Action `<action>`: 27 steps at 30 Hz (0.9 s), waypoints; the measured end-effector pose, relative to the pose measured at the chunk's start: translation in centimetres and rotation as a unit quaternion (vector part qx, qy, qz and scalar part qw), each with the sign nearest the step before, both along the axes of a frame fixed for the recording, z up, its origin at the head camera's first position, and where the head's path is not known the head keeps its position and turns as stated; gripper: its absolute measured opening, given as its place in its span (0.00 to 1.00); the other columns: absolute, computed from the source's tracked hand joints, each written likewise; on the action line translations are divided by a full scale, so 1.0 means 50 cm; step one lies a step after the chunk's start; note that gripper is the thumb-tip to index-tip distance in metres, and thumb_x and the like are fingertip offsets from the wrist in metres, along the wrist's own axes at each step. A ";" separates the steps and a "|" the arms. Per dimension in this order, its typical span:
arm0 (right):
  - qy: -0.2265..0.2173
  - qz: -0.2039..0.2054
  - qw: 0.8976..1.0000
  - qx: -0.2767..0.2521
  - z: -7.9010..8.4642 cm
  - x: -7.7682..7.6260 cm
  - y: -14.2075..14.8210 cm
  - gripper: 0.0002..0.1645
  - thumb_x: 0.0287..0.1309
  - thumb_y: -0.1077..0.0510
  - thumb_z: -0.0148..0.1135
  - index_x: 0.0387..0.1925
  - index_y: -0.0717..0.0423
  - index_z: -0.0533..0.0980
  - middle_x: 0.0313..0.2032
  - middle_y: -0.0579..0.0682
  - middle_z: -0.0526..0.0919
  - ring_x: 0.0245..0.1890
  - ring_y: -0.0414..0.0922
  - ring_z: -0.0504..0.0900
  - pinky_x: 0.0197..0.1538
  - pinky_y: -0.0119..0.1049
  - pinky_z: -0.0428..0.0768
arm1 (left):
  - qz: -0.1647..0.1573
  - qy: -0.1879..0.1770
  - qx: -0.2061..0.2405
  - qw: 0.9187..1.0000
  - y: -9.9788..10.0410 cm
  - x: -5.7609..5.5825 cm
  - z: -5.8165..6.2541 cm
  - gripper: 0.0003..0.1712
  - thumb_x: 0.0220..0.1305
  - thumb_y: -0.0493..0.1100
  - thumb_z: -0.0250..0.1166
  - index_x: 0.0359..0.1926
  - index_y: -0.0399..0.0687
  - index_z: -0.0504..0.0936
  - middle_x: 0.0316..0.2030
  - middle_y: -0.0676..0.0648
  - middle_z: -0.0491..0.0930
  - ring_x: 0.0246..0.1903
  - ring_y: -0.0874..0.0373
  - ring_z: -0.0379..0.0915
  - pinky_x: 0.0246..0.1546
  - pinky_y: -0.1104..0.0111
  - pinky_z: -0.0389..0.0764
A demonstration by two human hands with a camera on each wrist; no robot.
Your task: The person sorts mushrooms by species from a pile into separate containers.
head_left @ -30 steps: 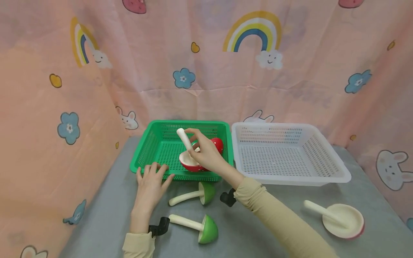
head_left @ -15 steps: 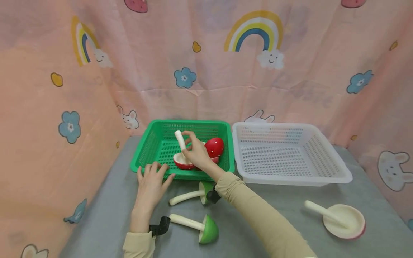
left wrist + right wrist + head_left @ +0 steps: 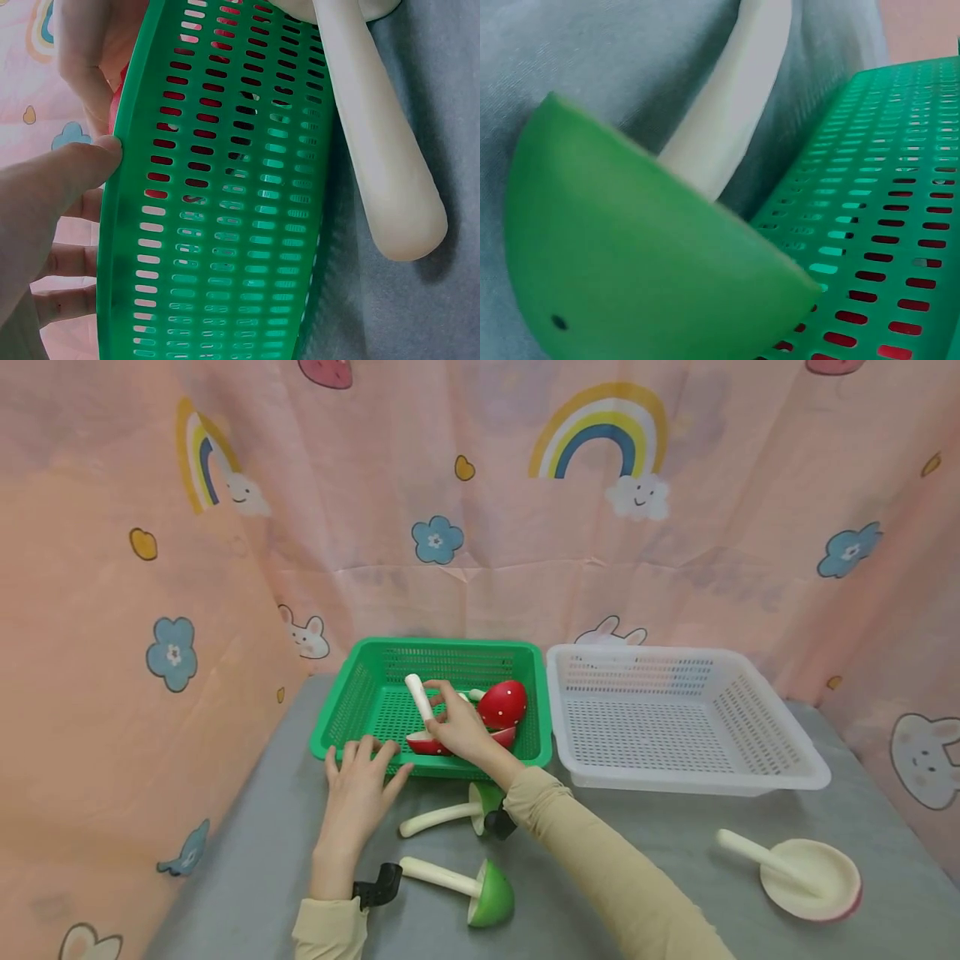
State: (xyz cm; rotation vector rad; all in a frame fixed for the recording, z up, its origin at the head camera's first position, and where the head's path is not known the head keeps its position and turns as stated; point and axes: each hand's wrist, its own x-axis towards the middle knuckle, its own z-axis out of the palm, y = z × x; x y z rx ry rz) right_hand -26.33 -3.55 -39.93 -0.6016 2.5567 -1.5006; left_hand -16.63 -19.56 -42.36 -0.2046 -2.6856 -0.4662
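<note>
In the head view, my right hand (image 3: 463,731) pinches the white stem of a toy mushroom (image 3: 417,695). Its red cap sits low inside the green basket (image 3: 337,697), partly hidden by the hand. Beside it in the basket lies another toy mushroom with a spotted red cap (image 3: 502,703). My left hand (image 3: 358,793) holds the basket's front rim. The left wrist view shows that thumb (image 3: 90,159) on the rim and the other fingers behind the wall. Two green-capped mushrooms (image 3: 491,895) lie in front of the basket; the right wrist view shows one green cap (image 3: 637,247) close up.
A white basket (image 3: 813,777) stands right of the green one. On the grey tabletop at the right lies a mushroom with a pale, open underside and red edge (image 3: 817,885). A pink patterned curtain (image 3: 510,602) hangs behind and at the sides.
My right hand has moved left and down into the green basket with the mushroom, uncovering more of the spotted red cap. The left hand stays on the rim.
</note>
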 end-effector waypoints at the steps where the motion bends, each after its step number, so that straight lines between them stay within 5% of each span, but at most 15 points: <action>1: -0.001 0.005 1.000 0.001 -0.001 0.001 0.002 0.33 0.63 0.64 0.58 0.68 0.52 0.60 0.57 0.57 0.76 0.46 0.52 0.82 0.40 0.38 0.82 | 0.000 0.001 0.000 1.000 0.000 0.000 0.000 0.15 0.62 0.54 0.66 0.45 0.54 0.80 0.44 0.45 0.75 0.52 0.43 0.67 0.64 0.32 0.51; 6: 0.000 0.005 1.000 -0.007 -0.005 0.006 0.011 0.30 0.64 0.63 0.56 0.66 0.52 0.62 0.59 0.59 0.75 0.52 0.54 0.80 0.50 0.45 0.82 | 0.003 0.005 -0.003 1.000 0.000 -0.001 -0.002 0.14 0.61 0.54 0.66 0.45 0.54 0.80 0.44 0.45 0.75 0.51 0.43 0.67 0.63 0.32 0.51; 27: 0.058 -0.031 0.995 -0.080 0.026 0.051 0.099 0.17 0.64 0.64 0.57 0.53 0.54 0.76 0.50 0.54 0.81 0.50 0.50 0.80 0.56 0.47 0.79 | 0.003 0.001 -0.001 1.000 0.001 0.000 0.000 0.15 0.62 0.54 0.65 0.46 0.53 0.81 0.45 0.45 0.75 0.52 0.43 0.67 0.64 0.33 0.51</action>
